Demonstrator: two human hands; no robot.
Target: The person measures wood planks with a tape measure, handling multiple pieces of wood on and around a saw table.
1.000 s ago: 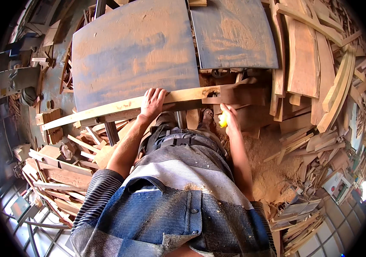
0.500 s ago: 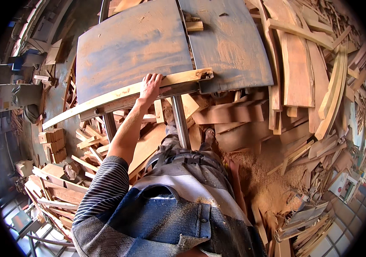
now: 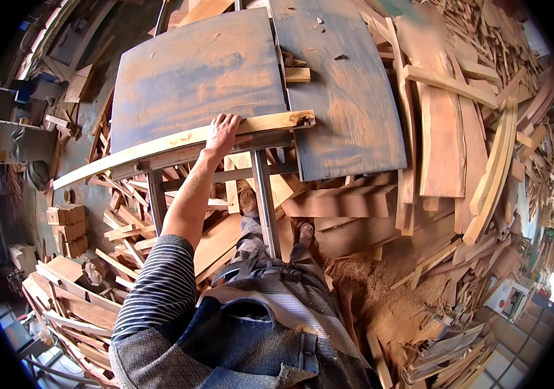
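Observation:
A long pale wooden beam (image 3: 160,140) lies across the near edge of the left metal tabletop (image 3: 192,84). Its dark, knotted right end rests over the right metal tabletop (image 3: 348,117). My left hand (image 3: 222,133) is closed over the beam right of its middle, fingers curled across the top. The beam's left end juts out past the tabletop. Both surfaces are dusted with sawdust. A narrow gap runs between them, with a small wood offcut (image 3: 298,74) showing in it. My right hand is not seen.
Stacked planks (image 3: 442,142) lie along the right side. A sawdust heap (image 3: 387,285) spreads by my feet. Scrap wood (image 3: 82,298) piles up at the lower left, near bundled short blocks (image 3: 68,227). A metal leg (image 3: 263,201) stands between my legs and the tabletop.
The left tabletop, with the beam and my left hand on it, has moved forward past the right tabletop. My body has moved forward too; my grip looks the same.

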